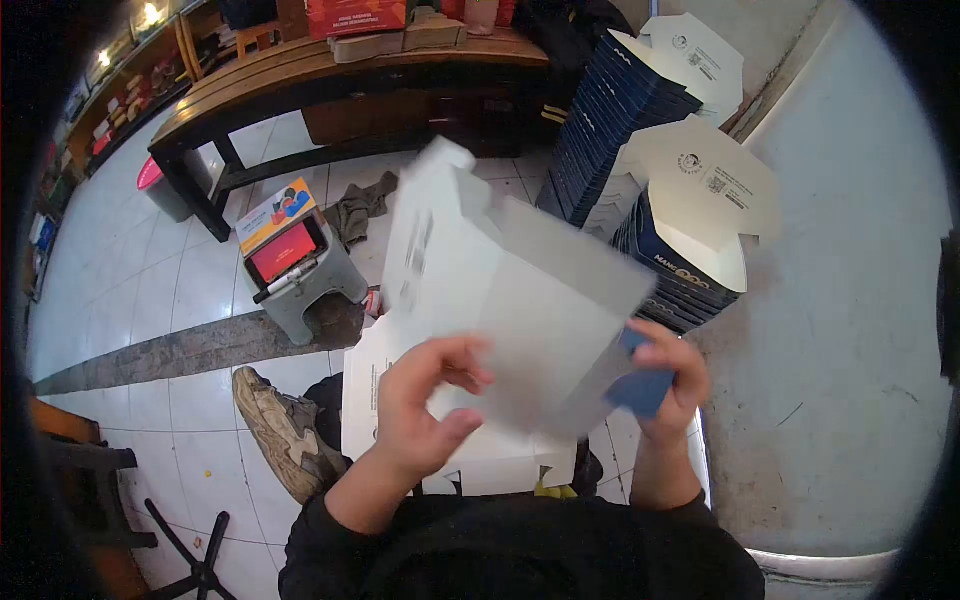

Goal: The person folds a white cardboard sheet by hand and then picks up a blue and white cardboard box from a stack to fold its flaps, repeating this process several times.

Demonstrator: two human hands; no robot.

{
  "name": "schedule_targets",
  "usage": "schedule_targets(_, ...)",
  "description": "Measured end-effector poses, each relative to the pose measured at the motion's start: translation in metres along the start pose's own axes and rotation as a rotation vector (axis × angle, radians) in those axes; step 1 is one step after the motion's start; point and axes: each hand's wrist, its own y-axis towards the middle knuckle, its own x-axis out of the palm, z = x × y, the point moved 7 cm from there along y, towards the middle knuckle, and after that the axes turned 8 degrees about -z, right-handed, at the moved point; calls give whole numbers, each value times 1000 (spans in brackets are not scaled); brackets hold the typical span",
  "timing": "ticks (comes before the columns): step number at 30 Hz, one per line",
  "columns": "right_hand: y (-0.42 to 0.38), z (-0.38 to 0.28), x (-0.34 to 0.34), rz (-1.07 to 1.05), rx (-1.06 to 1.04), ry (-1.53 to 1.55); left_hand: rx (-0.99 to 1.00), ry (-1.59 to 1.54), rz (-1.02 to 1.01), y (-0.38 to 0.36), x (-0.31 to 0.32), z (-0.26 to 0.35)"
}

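A white food carton (530,290), blurred by motion, is held up in front of me, its side walls partly raised and its lid flap pointing away. My right hand (675,375) pinches its right side, where a dark blue outer flap (641,390) shows. At the near left of the carton is my left hand (425,405), thumb and fingers spread apart, with fingertips close to the cardboard. Beneath, flat white carton blanks (365,385) lie across my lap, largely covered by the carton and my hands.
Two tall stacks of nested blue cartons, a near stack (690,270) and a far stack (620,110), stand at the right by the wall. A grey stool (325,275) holds a phone (287,250). Behind is a wooden bench (360,70); a cloth (358,208) lies on the tiles.
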Motion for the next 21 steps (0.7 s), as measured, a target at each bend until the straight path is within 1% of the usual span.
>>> schedule_targets(1, 13, -35, 25, -336, -223, -262, -95, -536, 6, 8, 12, 2)
schedule_targets(2, 11, -62, 54, -676, -455, -521, -48, -742, 159, 3, 14, 2)
schedule_targets(3, 15, -76, 73, -767, -484, -643, -94, -925, 235, 3, 11, 1)
schedule_targets(5, 19, -82, 80, -805, -528, -516, -221, -708, 217, 11, 7, 13)
schedule_targets(6, 11, -76, 92, -813, -542, -510, -208, -703, 226, 11, 8, 15)
schedule_targets(8, 10, -47, 67, -118, -235, 283, 10, -879, 172, 14, 14, 23)
schedule_targets(9, 10, -49, 66, -132, -243, 285, 26, -877, 176, 13, 12, 20)
schedule_targets(11, 1, -68, 87, -316, -529, -704, 123, -840, 124, 10, 12, 20)
schedule_targets(12, 4, -61, 93, -402, -489, -744, 98, -767, 175, 7, 11, 14)
schedule_targets(13, 9, -58, 90, -400, -496, -743, 104, -764, 172, 6, 12, 15)
schedule_targets(15, 10, -52, 92, -543, -562, -710, 104, -801, 188, 6, 15, 15)
schedule_targets(16, 9, -62, 94, -459, -569, -775, 35, -780, 190, 5, 19, 8)
schedule_targets(17, 2, -60, 99, -462, -572, -774, 39, -779, 192, 4, 25, 2)
schedule_targets(19, -11, -54, 103, -264, -631, -946, -94, -785, 197, 0, 46, -21)
schedule_targets(21, -16, -44, 104, -251, -601, -880, -71, -771, 191, -3, 56, -27)
